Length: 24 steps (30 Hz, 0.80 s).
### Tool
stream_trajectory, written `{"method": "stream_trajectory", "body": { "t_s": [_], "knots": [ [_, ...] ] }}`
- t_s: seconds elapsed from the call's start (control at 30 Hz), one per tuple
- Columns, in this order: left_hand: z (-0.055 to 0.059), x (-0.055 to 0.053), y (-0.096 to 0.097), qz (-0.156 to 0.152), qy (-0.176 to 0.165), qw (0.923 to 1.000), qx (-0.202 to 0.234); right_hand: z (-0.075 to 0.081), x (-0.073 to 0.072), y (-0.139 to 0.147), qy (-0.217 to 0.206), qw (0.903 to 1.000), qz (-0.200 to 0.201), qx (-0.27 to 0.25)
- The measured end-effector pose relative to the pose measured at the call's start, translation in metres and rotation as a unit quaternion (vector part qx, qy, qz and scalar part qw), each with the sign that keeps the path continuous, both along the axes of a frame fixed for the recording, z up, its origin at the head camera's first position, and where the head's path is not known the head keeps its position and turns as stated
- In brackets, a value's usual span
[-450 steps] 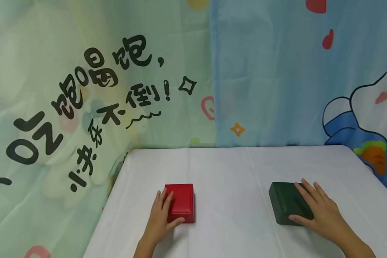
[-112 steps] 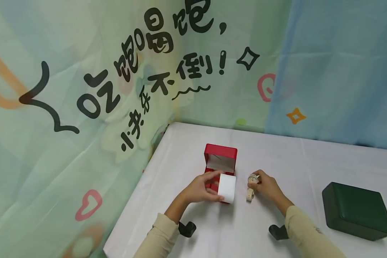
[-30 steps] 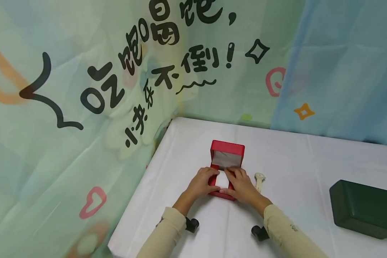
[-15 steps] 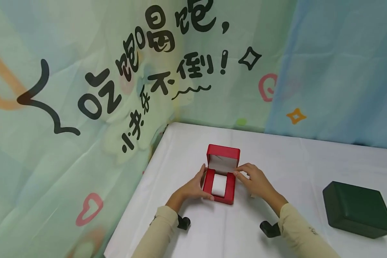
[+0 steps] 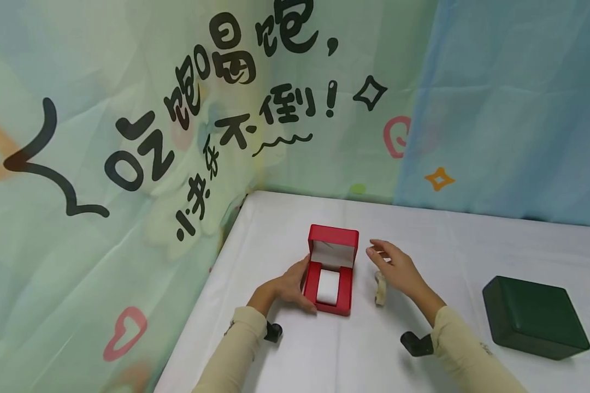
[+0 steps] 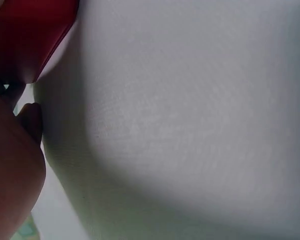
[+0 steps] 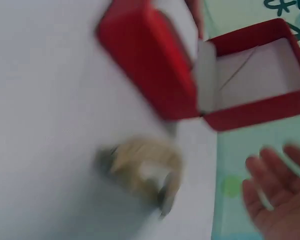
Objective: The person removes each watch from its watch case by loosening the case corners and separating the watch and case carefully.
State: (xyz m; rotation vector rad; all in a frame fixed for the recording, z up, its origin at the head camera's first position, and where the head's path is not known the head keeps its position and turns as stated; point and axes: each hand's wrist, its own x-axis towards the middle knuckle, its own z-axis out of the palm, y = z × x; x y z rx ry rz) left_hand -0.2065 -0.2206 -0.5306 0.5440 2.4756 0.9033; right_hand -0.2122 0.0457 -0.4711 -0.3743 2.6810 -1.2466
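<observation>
A red watch box (image 5: 345,295) stands with its lid up on the table, a white watch cushion (image 5: 328,287) seated between its red side walls. My left hand (image 5: 286,284) holds the box along its left side, thumb at the front corner and fingers toward the back. Just right of the box a wristwatch with a pale beige strap (image 5: 381,288) lies on its side; it looks blurred in the right wrist view. Above and beside this watch hovers my right hand (image 5: 397,267), fingers loosely extended and holding nothing. The left wrist view shows only a red corner of the box (image 6: 35,35).
A closed dark green box (image 5: 536,316) sits at the right of the white-covered table (image 5: 423,229). Printed cloth curtains (image 5: 295,174) hang behind and at the left. Black wrist-worn devices (image 5: 417,344) jut below both forearms.
Both hands were at the white cushion in the box a second ago. Since then the left has slid to the box's left side, and the right has moved off rightward, toward the watch.
</observation>
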Motion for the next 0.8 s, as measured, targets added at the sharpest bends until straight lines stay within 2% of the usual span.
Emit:
{"method": "stream_trajectory", "body": {
  "t_s": [0.1,0.2,0.33,0.4,0.47,0.63,0.8],
  "knots": [
    [-0.003,0.000,0.001,0.001,0.014,0.9999,0.000,0.011,-0.011,-0.013,-0.073,0.9973,-0.007,-0.005],
    [-0.006,0.000,0.002,-0.002,0.021,0.9998,0.000,0.018,-0.023,-0.026,-0.153,0.9882,0.000,-0.002],
    [-0.010,0.002,0.005,-0.015,0.017,0.9996,-0.015,0.014,-0.032,-0.035,-0.265,0.9627,0.025,-0.048],
    [-0.011,0.003,0.006,-0.019,0.012,0.9993,-0.031,0.011,-0.034,-0.035,-0.301,0.9493,0.038,-0.083],
    [-0.010,0.003,0.005,-0.015,0.007,0.9989,-0.043,0.008,-0.036,-0.034,-0.313,0.9421,0.050,-0.109],
    [-0.009,0.003,0.002,-0.016,0.011,0.9985,-0.051,0.004,-0.034,-0.034,-0.297,0.9436,0.073,-0.127],
    [-0.010,0.004,-0.002,-0.010,0.017,0.9990,-0.041,0.001,-0.028,-0.038,-0.277,0.9485,0.067,-0.138]
  ]
}}
